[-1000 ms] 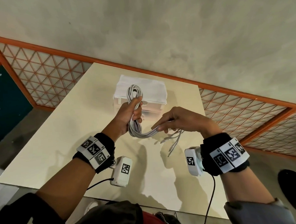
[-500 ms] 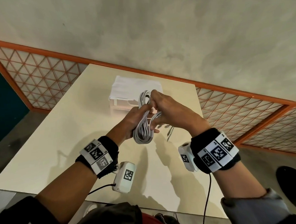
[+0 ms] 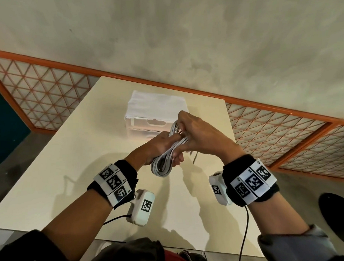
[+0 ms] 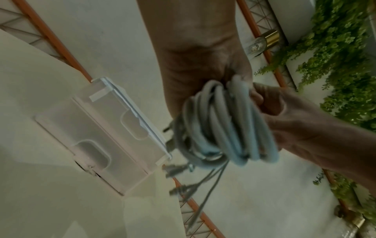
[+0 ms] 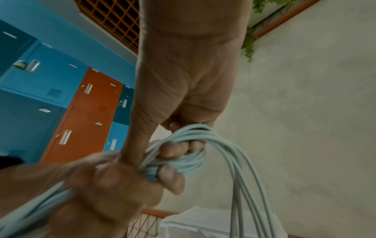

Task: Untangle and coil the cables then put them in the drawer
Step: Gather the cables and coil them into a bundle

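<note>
Nearest the camera in the head view, both forearms reach forward over the tabletop (image 3: 74,157), each wrist wrapped in a black band carrying square black-and-white markers, with a small white camera unit hanging under each wrist. The left hand (image 3: 160,146) comes in from 7 o'clock and has its fingers curled around the middle of a bundle of pale grey cables (image 3: 164,161), which is held in the air above the tabletop, not resting on it. The bundle is gathered into several long loops; its lower bend hangs below the left hand toward 6 o'clock, and its upper bend rises toward 12 o'clock. The right hand (image 3: 200,137) comes in from 4 o'clock and meets the left hand at the upper part of the bundle, its fingers (image 5: 173,149) closed on the cable strands there, as the right wrist view shows. In the left wrist view the loops of the cables (image 4: 227,128) sit stacked side by side in the grip, and a few loose ends with small plugs (image 4: 175,170) dangle free below the bundle. Beyond the hands, toward 12 o'clock, a small white translucent drawer unit (image 3: 147,123) stands on the tabletop with two drawer fronts visible, each with a recessed grip; both drawers (image 4: 114,138) appear closed. A white folded cloth (image 3: 156,103) lies on top of the unit. Behind the far edge of the tabletop runs an orange-framed lattice panel (image 3: 39,92) below a plain wall.
</note>
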{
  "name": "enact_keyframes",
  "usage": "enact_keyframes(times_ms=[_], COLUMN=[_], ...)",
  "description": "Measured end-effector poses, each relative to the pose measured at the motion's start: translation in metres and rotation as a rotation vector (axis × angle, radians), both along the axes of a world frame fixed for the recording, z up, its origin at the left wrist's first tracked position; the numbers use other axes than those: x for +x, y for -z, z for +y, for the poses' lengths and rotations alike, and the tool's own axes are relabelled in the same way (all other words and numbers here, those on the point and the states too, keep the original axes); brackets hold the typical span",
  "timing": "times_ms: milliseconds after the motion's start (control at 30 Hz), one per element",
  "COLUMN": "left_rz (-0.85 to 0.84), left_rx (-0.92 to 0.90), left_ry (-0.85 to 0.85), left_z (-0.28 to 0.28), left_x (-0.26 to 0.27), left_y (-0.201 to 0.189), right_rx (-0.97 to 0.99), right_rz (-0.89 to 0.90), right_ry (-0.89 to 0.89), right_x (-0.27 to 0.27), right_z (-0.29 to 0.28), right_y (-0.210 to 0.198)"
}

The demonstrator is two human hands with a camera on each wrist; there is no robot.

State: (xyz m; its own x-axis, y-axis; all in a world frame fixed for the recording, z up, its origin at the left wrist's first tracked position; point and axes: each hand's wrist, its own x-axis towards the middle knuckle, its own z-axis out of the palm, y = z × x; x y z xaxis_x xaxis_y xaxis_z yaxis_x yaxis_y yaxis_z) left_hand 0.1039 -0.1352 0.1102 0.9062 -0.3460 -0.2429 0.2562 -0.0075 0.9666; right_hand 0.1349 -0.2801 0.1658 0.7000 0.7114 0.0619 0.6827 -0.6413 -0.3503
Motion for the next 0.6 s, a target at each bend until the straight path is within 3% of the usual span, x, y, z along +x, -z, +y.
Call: enact_keyframes(times_ms=[167,433,600], left_rz=[0.043,0.042,0.077], left_rx=[-0.014,-0.039,-0.017], left_ry=[-0.019,-0.015,-0.025], left_z=[0.012,0.018,0.019], left_x=[0.002,0.005,0.007], left_y=[0.010,0.017,0.027], right_rx=[0.100,-0.043,0.179], right_rz=[0.103,0.232,0.261], right_ry=[0.034,0.133,0.154], right_x=[0.014,0.022,0.020], right_z=[-0.014,-0.015,-0.011], right_y=[-0.001,0.013,0.008])
